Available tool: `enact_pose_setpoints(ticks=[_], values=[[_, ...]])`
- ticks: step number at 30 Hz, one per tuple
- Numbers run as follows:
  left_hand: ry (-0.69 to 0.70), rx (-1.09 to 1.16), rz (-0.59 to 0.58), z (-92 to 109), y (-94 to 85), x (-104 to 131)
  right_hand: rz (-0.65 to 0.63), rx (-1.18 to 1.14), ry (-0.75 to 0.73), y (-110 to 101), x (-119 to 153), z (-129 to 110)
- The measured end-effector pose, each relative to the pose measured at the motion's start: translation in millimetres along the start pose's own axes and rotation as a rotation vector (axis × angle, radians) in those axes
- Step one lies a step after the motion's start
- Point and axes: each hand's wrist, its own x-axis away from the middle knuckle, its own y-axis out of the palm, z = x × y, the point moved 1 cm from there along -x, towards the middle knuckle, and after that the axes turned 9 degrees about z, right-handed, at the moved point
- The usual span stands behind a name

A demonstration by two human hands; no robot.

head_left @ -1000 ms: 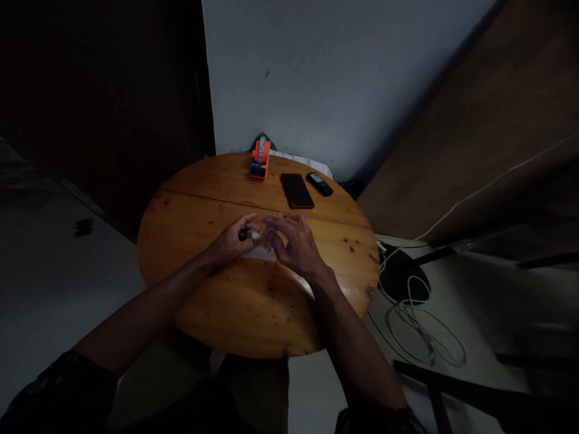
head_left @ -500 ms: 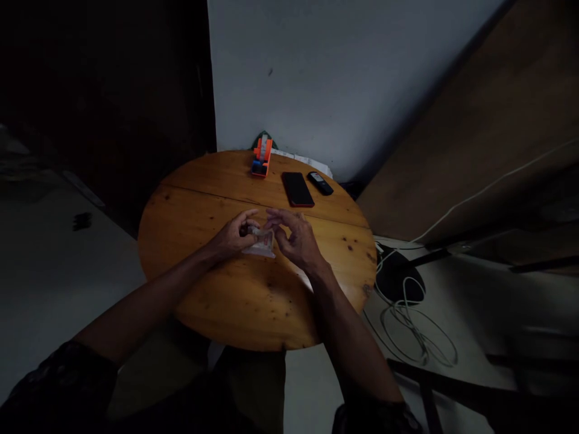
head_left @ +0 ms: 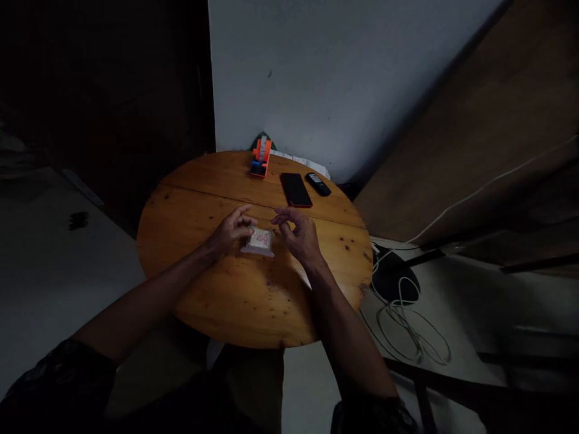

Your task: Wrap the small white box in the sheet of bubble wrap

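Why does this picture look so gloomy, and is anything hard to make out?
Head view: dim overall, the left side nearly black; a pale sheen on the table beside the right forearm; small print on the packet too soft to read.

Legible text: none.
Item 1: clear-wrapped packet (head_left: 259, 239), on the worktop (head_left: 217, 289). Small red print on its pale upper face, toward the right; too small and blurred to read, wording and any brand undetermined.
Item 2: small black handset (head_left: 318, 184), lying toward the worktop's far right edge. Pale panel with tiny dark marks; characters illegible, whether letters or numbers cannot be told.
Item 3: white papers (head_left: 307, 163), along the far edge by the wall. Faint dark marks, possibly print; unreadable.
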Motion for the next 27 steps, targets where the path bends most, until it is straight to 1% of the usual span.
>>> enact_pose_setpoints(ticks=[4, 7, 11, 15, 22, 27], values=[[0.012, 0.058, 0.104, -1.0, -3.4, -4.7, 0.020, -0.053, 0.061, -2.5, -1.8, -2.0], [0.041, 0.035, 0.175, -1.8, -7.6, -7.0, 0.013, -0.121, 0.085, -5.0, -3.6, -2.6], [0.059, -0.003, 0.212, -1.7, -10.8, -7.0, 0.013, -0.140, 0.079, -7.3, -4.8, -1.8], [0.075, -0.023, 0.217, -1.1, -10.8, -5.3, -0.049, -0.128, 0.033, -8.8, -4.0, -1.7], [0.123, -0.099, 0.157, -0.3, -9.6, 0.3, -0.303, -0.173, -0.140, -12.6, -3.1, -4.6], [0.167, -0.259, 0.116, 0.0, -8.8, 2.9, -0.360, -0.133, -0.183, -12.6, -3.1, -5.5]])
